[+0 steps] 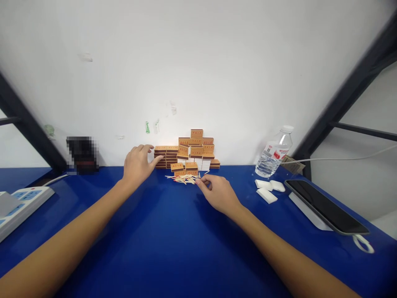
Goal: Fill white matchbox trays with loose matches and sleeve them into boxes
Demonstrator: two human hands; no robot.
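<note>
A stack of small orange matchboxes [194,150] stands against the white wall at the back of the blue table [173,236]. Loose matchsticks [183,179] lie scattered in front of it. My left hand [138,164] reaches to the left end of the stack, fingers spread, with the fingertips at the boxes there. My right hand [217,192] rests on the table at the right edge of the matchsticks, its thumb and forefinger pinched together at the pile. Whether a match sits in that pinch is too small to see.
A water bottle [275,152] stands at the right. White blocks [267,189] lie near it. A dark phone [327,206] rests on a white stand at the far right. A power strip [18,207] lies at the left edge, beside a dark blurred object [82,154].
</note>
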